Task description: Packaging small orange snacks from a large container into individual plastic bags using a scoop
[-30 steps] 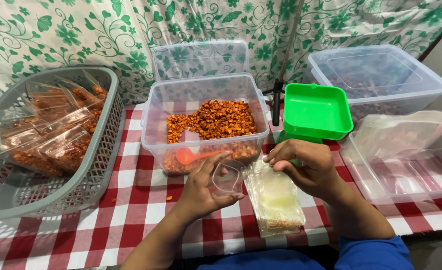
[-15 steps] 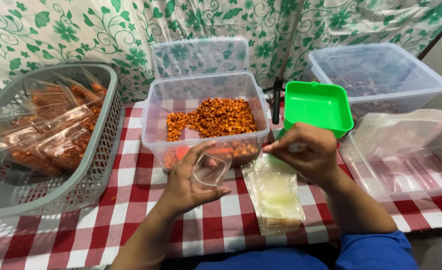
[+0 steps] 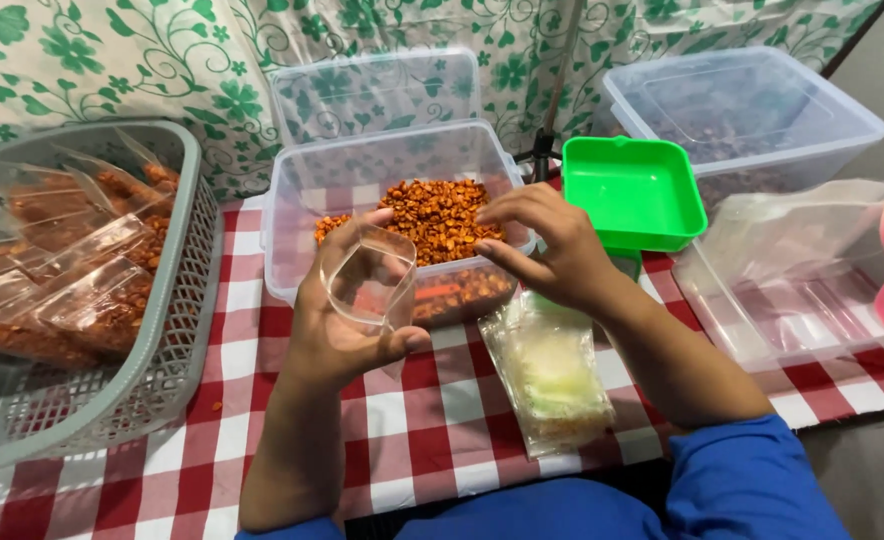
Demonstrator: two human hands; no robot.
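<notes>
My left hand [image 3: 347,320] was raised over the checked tablecloth [image 3: 432,440], fingers closed around a small clear plastic bag [image 3: 370,278] that it held open, mouth upward, just in front of the clear tub [image 3: 392,200] of orange-brown snack pieces [image 3: 432,215]. My right hand [image 3: 547,250] hovered over the tub's near right corner, fingers curled and pinched together; I could not tell whether it gripped anything. Below that hand a stack of empty clear bags [image 3: 552,375] lay flat on the cloth. A green square tray [image 3: 632,190] sat just right of the tub, and a grey basket [image 3: 177,300] of filled packets [image 3: 72,270] stood to the left.
</notes>
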